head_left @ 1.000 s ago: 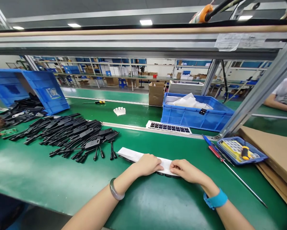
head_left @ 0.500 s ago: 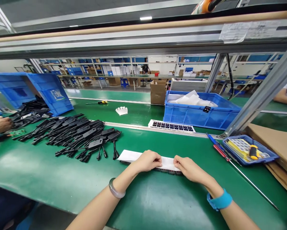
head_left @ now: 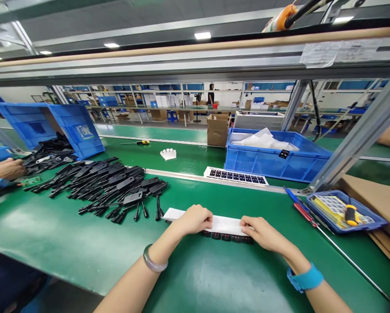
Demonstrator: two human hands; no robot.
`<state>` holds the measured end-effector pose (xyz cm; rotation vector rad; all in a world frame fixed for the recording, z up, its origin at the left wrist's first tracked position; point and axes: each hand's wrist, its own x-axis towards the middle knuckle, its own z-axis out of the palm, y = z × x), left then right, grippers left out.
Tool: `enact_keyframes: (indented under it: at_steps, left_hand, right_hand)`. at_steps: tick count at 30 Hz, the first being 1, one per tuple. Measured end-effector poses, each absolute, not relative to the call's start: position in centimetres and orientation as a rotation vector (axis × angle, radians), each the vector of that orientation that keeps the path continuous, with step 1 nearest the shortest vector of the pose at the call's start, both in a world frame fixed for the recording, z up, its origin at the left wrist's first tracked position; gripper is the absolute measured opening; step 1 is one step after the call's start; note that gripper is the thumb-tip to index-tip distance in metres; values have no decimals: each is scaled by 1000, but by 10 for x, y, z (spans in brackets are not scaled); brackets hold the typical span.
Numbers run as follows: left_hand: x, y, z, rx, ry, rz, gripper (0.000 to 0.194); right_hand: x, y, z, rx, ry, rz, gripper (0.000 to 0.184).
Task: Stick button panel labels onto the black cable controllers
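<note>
In front of me a white paper strip [head_left: 227,224] is held low over the green bench. A row of black labels [head_left: 226,237] shows along its near edge. My left hand [head_left: 195,219] pinches the strip near its middle, fingers curled down over it. At the strip's right end, my right hand [head_left: 260,232] grips the paper between thumb and fingers. Beyond the strip lies a label sheet [head_left: 236,175] with black labels on white. To the left is a pile of black plastic parts with cables [head_left: 117,187].
A blue crate [head_left: 276,161] holding white sheets stands at the back right. Another blue crate [head_left: 84,132] lies tipped at left, near a co-worker's hand [head_left: 9,169]. At right are a long screwdriver [head_left: 345,252] and a blue tray [head_left: 338,228]. A white glove [head_left: 168,154] lies behind.
My hands have moved apart along the strip, the left one leftward. More black labels show along the strip's near edge between them. The camera view has shifted slightly.
</note>
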<state>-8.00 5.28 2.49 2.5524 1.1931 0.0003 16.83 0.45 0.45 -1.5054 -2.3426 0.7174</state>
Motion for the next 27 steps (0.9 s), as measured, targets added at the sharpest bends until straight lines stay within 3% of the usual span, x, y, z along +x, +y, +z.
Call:
enact_keyframes:
  at_steps: [8, 16, 27]
  left_hand:
    - [-101, 66, 28, 2529, 998, -44, 10]
    - [-111, 78, 21, 2471, 1069, -5, 13]
    - [-139, 97, 17, 2285, 1166, 54, 10]
  right_hand:
    - [174, 7, 2, -1484, -2330, 727, 20]
    - [184, 5, 2, -1499, -2298, 698, 12]
    - [193, 8, 0, -1527, -2262, 676, 17]
